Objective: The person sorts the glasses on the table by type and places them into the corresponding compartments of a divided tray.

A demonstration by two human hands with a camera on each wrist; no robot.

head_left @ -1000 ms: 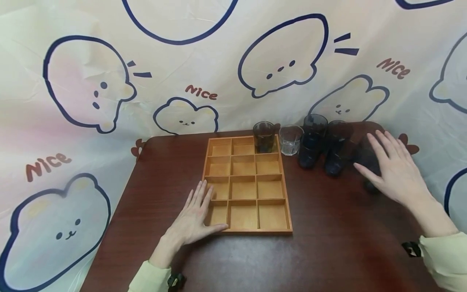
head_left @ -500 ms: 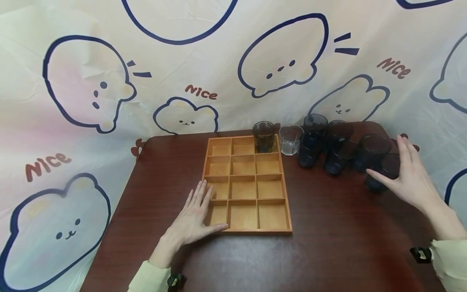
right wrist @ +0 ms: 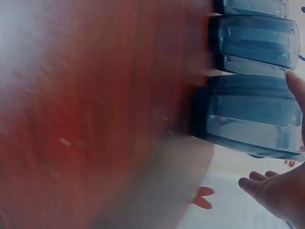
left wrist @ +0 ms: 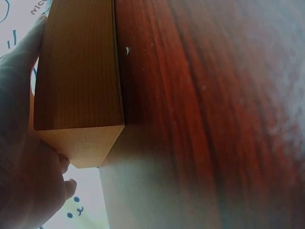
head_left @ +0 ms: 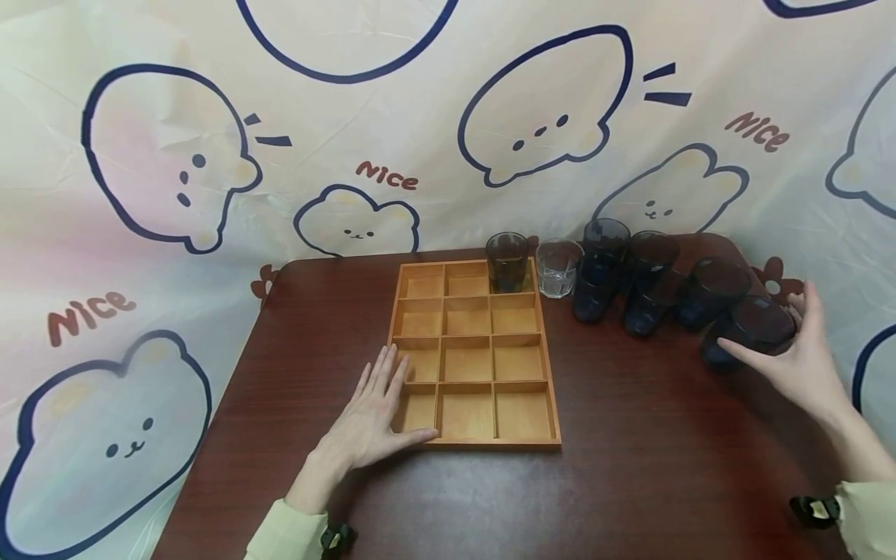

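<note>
My left hand (head_left: 367,420) rests on the near left corner of a wooden compartment tray (head_left: 467,412), fingers straight along its left side. The left wrist view shows the tray's outer corner (left wrist: 78,71) beside that hand. My right hand (head_left: 805,373) spreads around the nearest dark blue drinking glass (head_left: 756,325), which stands at the right of the table. In the right wrist view, the thumb is close to this glass (right wrist: 252,117), while the other fingertips (right wrist: 250,185) stand apart from it. A dark tinted glass (head_left: 507,268) stands in the tray's back right compartment.
Right of the tray's back edge stand a clear glass (head_left: 558,268) and several dark blue glasses (head_left: 603,264), set close together in a slanting row. A patterned cloth (head_left: 336,132) hangs behind the brown table (head_left: 630,467).
My right hand has moved right and slightly toward me, coming around the nearest blue glass with thumb and fingers on opposite sides. The left hand and the tray have stayed put.
</note>
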